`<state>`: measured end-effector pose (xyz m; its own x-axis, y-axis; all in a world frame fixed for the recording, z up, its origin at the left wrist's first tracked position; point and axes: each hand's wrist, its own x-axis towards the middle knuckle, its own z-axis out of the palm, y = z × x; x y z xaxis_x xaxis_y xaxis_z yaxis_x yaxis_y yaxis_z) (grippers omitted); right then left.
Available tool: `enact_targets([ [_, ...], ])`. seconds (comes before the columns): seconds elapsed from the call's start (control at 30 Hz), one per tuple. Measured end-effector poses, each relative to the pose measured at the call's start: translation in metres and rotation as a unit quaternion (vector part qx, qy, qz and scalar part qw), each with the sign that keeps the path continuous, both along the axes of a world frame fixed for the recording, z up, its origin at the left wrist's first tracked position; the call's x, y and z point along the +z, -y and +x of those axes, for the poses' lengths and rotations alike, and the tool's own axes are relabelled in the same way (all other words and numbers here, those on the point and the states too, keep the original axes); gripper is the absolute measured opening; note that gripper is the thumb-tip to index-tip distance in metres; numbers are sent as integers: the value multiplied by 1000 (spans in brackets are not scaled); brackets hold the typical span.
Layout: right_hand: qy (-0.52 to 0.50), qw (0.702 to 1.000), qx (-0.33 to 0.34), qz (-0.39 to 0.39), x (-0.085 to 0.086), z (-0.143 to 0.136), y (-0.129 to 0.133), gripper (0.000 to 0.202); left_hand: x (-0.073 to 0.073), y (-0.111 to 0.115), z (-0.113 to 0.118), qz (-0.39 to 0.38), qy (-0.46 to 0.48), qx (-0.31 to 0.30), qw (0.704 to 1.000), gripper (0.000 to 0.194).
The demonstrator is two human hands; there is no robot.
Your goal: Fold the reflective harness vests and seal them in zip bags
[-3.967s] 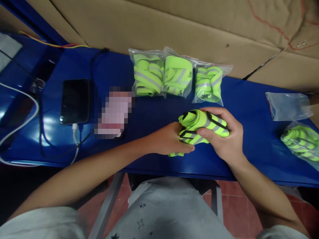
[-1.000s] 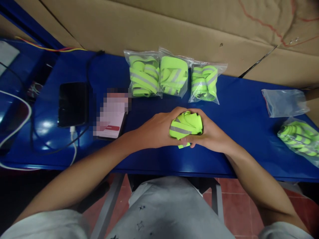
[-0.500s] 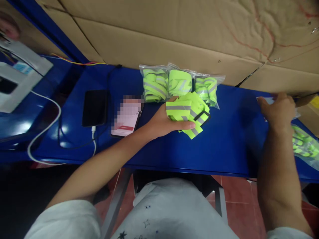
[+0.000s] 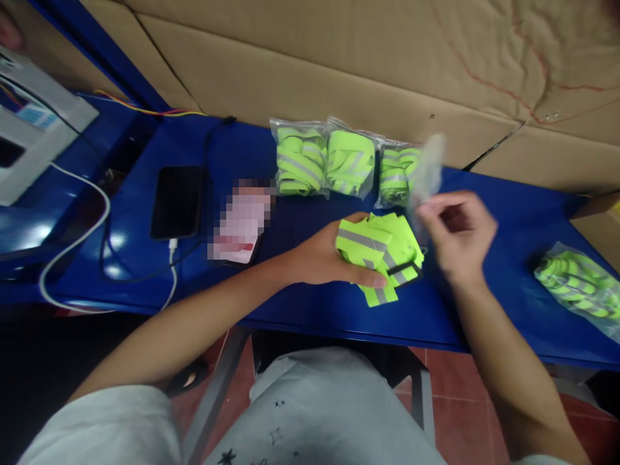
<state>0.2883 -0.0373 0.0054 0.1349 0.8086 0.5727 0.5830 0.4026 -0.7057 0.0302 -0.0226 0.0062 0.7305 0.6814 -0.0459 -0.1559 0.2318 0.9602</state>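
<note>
My left hand (image 4: pixel 334 258) is wrapped round a folded bundle of yellow-green reflective strap (image 4: pixel 382 248) with grey stripes and a black buckle, held above the blue table. To its right, my right hand (image 4: pixel 460 232) pinches a clear plastic bag (image 4: pixel 429 171), blurred by motion, near the bundle's right side. Behind them, three clear bags of the same strap stand in a row against the cardboard: left bag (image 4: pixel 301 161), middle bag (image 4: pixel 351 161) and right bag (image 4: pixel 394 174), the last partly covered by the held bag.
Another filled bag (image 4: pixel 578 284) lies at the right of the blue table (image 4: pixel 508 258). At left are a black phone (image 4: pixel 177 202) on a white cable (image 4: pixel 104 206) and a lit phone (image 4: pixel 239 223). A cardboard box (image 4: pixel 600 226) sits at far right.
My right hand has come from the far right to beside the bundle, bringing the clear bag with it. My left hand and the strap bundle have shifted slightly toward me and right.
</note>
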Motion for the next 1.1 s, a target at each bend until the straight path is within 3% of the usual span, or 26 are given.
enact_targets([
  [0.07, -73, 992, 76, -70, -12, -30, 10, 21, -3, 4, 1, 4, 1, -30, 1000, 72],
  [0.13, -95, 985, 81, -121, -19, -39, 15, 22, -6, 7, 2, 41, -7, -56, 998, 85],
  [0.23, -70, 985, 55, -147, -17, -30, 14, 14, -7, 9, -1, 144, -67, -87, 983, 99],
  [0.37, -76, 973, 78, -204, -12, -16, 12, 10, -6, 9, -2, 260, -207, -110, 937, 101],
  [0.5, -136, 929, 135, -316, -11, -13, 12, 21, -3, 7, -2, 292, -264, -95, 914, 104],
  [0.57, -126, 926, 135, -329, -9, -14, 13, 23, -1, 6, -1, 293, -280, -79, 911, 100],
  [0.8, -38, 969, 65, -235, 1, -15, 17, 16, -2, 4, -1, 309, -303, -48, 900, 87],
  [0.97, 26, 994, 38, -97, 3, -19, 23, 8, -7, 5, -1, 259, -238, -44, 935, 82],
  [1.1, 109, 991, 66, -26, 7, -26, 29, 10, -11, 5, 0, 167, -159, -30, 972, 83],
])
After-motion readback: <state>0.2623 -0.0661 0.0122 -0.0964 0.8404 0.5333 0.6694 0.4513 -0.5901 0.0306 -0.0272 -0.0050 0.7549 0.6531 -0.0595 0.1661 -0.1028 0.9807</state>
